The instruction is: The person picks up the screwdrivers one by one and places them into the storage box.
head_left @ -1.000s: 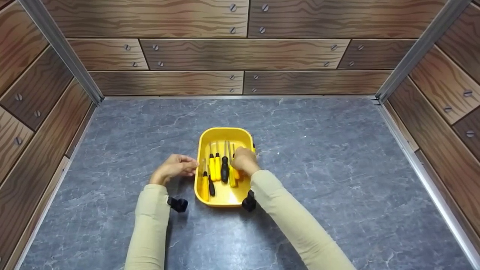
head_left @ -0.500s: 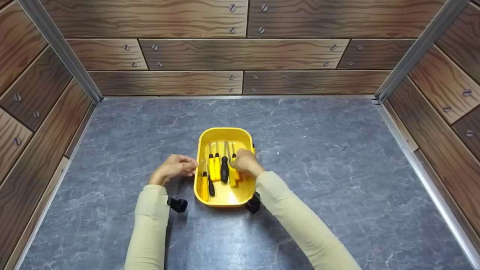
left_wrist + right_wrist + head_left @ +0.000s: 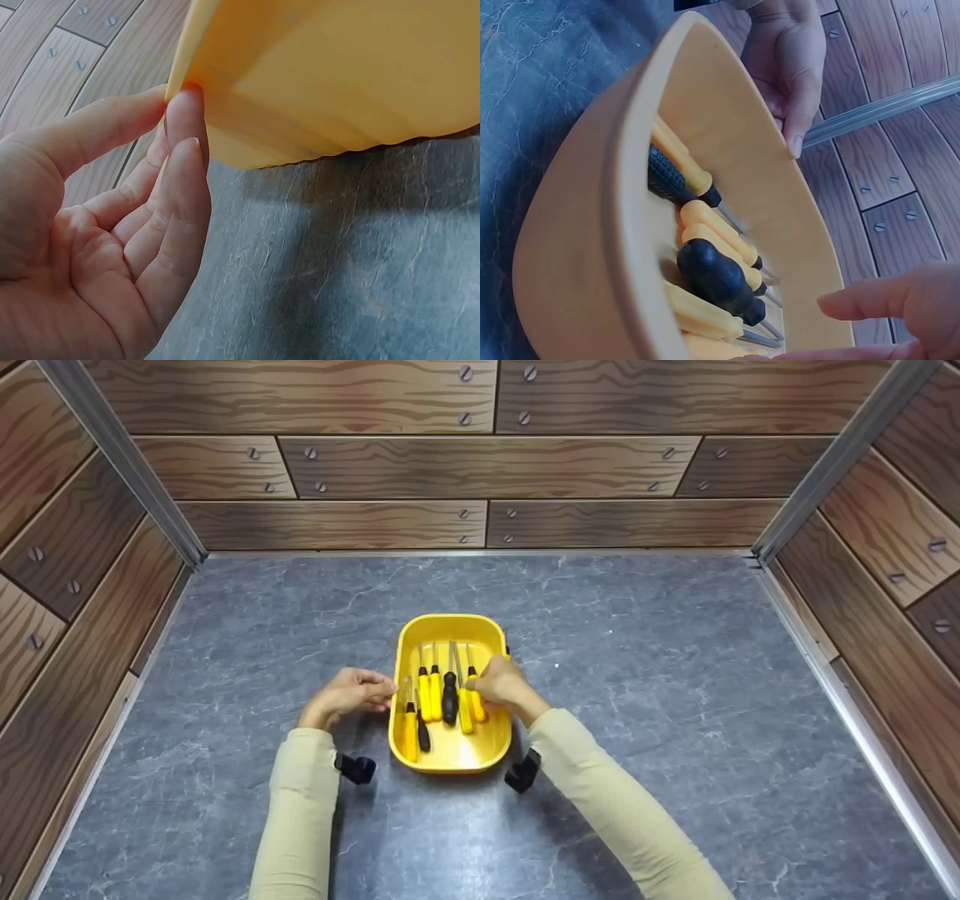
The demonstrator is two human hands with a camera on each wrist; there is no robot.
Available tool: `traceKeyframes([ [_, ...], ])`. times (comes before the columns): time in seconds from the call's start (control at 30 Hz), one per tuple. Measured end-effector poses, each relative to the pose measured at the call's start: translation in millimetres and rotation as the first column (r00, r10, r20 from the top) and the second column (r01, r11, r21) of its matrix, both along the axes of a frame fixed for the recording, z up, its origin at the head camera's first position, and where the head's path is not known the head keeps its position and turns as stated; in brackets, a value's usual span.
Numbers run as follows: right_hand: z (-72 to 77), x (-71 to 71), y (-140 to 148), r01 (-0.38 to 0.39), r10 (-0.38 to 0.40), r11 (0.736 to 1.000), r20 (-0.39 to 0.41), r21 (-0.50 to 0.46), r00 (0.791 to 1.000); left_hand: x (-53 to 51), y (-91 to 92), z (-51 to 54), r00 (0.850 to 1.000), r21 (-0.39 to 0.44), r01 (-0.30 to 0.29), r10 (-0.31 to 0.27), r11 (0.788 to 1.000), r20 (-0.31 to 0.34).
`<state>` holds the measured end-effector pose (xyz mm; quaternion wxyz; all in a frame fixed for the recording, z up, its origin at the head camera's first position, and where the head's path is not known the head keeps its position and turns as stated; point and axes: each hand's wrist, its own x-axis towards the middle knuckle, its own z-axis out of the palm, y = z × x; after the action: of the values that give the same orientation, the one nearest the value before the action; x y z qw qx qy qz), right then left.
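Note:
A yellow plastic bin (image 3: 459,756) holds several screwdrivers, most with yellow handles. A thicker black-handled screwdriver (image 3: 449,701) lies mid-row, and a thin black one (image 3: 424,735) is near the left wall. My left hand (image 3: 346,697) pinches the bin's left rim between thumb and fingers, plain in the left wrist view. Inside the right side is my right hand (image 3: 504,684), above the rightmost yellow screwdriver (image 3: 479,709), whose handle it partly covers. In the right wrist view, that hand's thumb (image 3: 862,299) stands straight, apart from the fingers; the fingertips are largely out of frame.
The bin stands on a grey marbled surface (image 3: 660,660). Wood-patterned panels (image 3: 480,469) close off the back and sides, with metal rails (image 3: 847,450) at the corners. Black wrist cameras (image 3: 356,769) hang below both wrists, beside the bin's near end.
My right hand and forearm have shifted right, showing more of the rightmost screwdriver, which has moved slightly right. My left hand stays on the rim.

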<state>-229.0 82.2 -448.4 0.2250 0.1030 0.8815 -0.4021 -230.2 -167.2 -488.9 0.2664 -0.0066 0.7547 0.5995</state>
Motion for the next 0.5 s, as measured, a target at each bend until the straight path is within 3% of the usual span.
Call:
traceKeyframes([
  [0.2, 4.2, 1.6, 8, 0.026, -0.018, 0.989, 0.060, -0.143, 0.998, 0.2, -0.1, 0.5, 1.000, 0.001, 0.001, -0.001, 1.000, 0.001],
  [0.5, 8.1, -1.2, 23, 0.091, -0.060, 0.933, 0.099, -0.349, 0.993, -0.6, 0.7, -0.8, 1.000, 0.001, 0.007, -0.007, 1.000, -0.002],
])
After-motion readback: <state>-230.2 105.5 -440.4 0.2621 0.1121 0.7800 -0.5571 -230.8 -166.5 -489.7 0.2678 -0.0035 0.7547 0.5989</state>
